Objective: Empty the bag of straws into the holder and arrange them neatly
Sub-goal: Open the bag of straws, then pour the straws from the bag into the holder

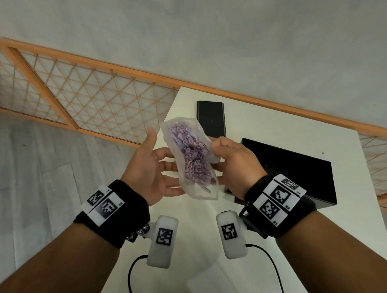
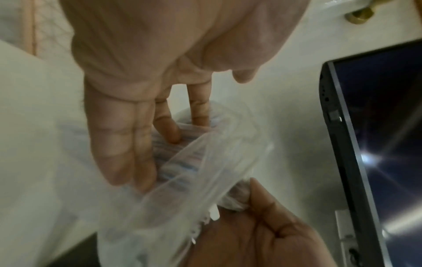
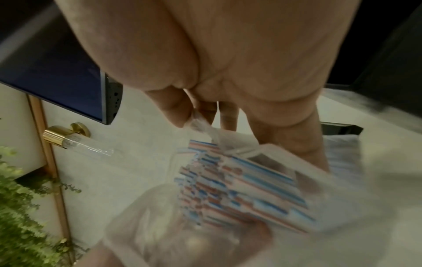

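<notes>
**Bag of straws held aloft, holder at 2 o'clock**

Bag (image 1: 188, 159) sits between your hands above the table (image 1: 268, 132), long axis running 11 to 5. Your left hand (image 1: 151, 166) cradles it, fingers spread; your right hand (image 1: 232, 162) pinches its edge and is nearer the holder (image 1: 300, 166). One bag, many straws (image 3: 239, 184), uncountable. One holder, one black slab (image 1: 211, 119) at 12.

Bag of straws up between both hands, over the table's near-left part

The bag (image 1: 188, 159) sits between left hand (image 1: 151, 166) and right hand (image 1: 234, 164); on the table (image 1: 268, 132) behind, a flat slab (image 1: 211, 118) lies left of the open box (image 1: 300, 168).
</notes>
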Tool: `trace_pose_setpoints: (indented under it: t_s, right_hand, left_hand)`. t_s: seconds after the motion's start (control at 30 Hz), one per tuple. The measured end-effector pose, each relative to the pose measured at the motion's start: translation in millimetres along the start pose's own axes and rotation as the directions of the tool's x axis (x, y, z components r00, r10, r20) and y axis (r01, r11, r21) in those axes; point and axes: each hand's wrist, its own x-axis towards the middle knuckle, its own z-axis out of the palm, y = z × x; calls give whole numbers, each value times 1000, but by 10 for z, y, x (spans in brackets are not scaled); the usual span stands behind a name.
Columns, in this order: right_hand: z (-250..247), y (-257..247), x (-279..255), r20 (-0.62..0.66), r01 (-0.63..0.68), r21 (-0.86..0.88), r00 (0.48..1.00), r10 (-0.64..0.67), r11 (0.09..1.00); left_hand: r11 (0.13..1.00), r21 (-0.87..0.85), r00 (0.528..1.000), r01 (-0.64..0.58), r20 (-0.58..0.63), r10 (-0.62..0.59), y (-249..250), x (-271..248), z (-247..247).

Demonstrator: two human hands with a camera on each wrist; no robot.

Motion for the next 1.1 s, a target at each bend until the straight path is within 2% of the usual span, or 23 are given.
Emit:
trace_pose_setpoints:
  t_s: [0.07, 0.1, 0.17, 0.23, 0.37, 0.43, 0.53, 0.6, 0.77, 0.87, 0.97, 1.03, 1.1]
  right_hand:
    - [-4, -106, 35, 23, 69, 49, 997, -70, 996]
    - [-21, -137, 72, 23, 103, 42, 994, -104, 994]
    - [-40, -244, 94, 6, 151, 3, 988, -151, 989]
    - [-84, -338, 100, -12, 201, -37, 979, -201, 979]
    - [-212, -566, 55, -104, 227, -164, 964, -245, 960]
    - [-254, -664, -20, -104, 260, -280, 949, -299, 924]
    - [-326, -743, -78, -87, 275, -363, 941, -326, 890]
    - [-396, -765, -49, -103, 261, -365, 943, -317, 894]
    - [-620, -751, -75, -149, 134, -435, 965, -218, 890]
    - [-833, -733, -121, -154, 166, -501, 949, -276, 849]
    - [-1043, -660, -108, -106, 180, -483, 960, -261, 857]
    - [-1132, -613, -91, -30, 243, -426, 959, -282, 871]
    - [-1233, -595, -69, -20, 308, -396, 939, -344, 865]
  left_hand:
    - [990, -139, 995, 3, 95, 10, 18, 20, 9]
    - [978, -207, 985, -12, 164, 47, 12, 28, 32]
    - [953, -295, 965, -67, 225, 138, 5, 52, 108]
    - [951, -300, 935, -81, 308, 177, -25, 74, 197]
    - [955, -279, 903, -98, 380, 203, -93, 118, 426]
    - [968, -229, 875, -102, 442, 197, -86, 85, 551]
    - [981, -169, 829, -96, 532, 173, -49, 98, 688]
    - [981, -139, 821, -132, 539, 187, -27, 130, 802]
    - [961, -108, 795, -256, 542, 273, -51, 226, 1084]
    - [924, -13, 787, -382, 519, 333, -106, 294, 1215]
    - [873, 108, 784, -475, 503, 364, -157, 388, 1364]
    - [823, 170, 764, -541, 509, 397, -152, 474, 1460]
    - [763, 215, 726, -609, 540, 427, -102, 568, 1551]
